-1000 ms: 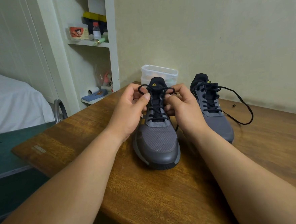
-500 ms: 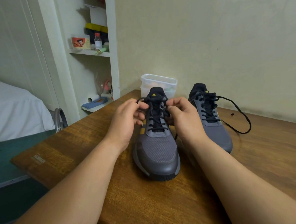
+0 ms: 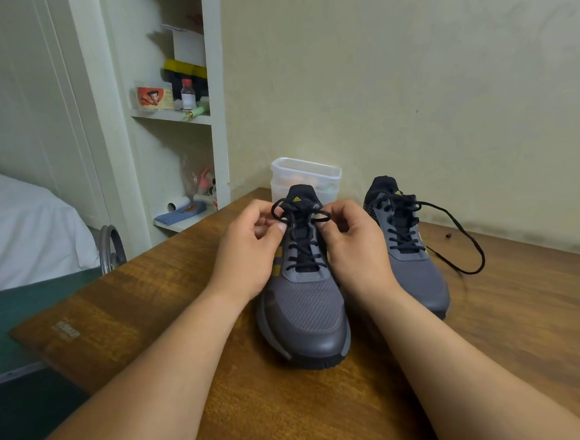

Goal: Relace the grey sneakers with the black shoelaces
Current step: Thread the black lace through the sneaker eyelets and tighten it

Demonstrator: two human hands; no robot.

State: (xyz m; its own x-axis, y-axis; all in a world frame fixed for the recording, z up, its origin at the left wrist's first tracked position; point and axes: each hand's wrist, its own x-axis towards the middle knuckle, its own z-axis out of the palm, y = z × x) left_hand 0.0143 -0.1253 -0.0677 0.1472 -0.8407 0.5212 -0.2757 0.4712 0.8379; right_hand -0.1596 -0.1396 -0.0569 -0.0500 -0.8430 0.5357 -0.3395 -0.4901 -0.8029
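On the wooden table [image 3: 225, 389], w/ toes pointing at us, we see two grey sneakers side by side. The near sneaker [image 3: 305, 308] sits between our hands; the second sneaker [image 3: 411, 256] stands just to its right, partly hidden behind the right wrist. Left hand [image 3: 249, 253] pinches a loop of the black shoelace [image 3: 304, 249] at the top eyelets, thumb and forefinger pressed together on it. Right hand [image 3: 352, 246] pinches the other loop the same way; its remaining fingers curl in, so we can't make out where the lace ends run. The knot itself is mostly covered by fingertips, so we can't tell how tight it is. The second sneaker's lace [image 3: 461, 242] is threaded thru the eyelets but untied, trailing in a loose loop over the table to the right. A clear plastic container [image 3: 308, 175] stands behind the near sneaker's tongue, its lower half blocked. Both forearms are cut off at the bottom edge.
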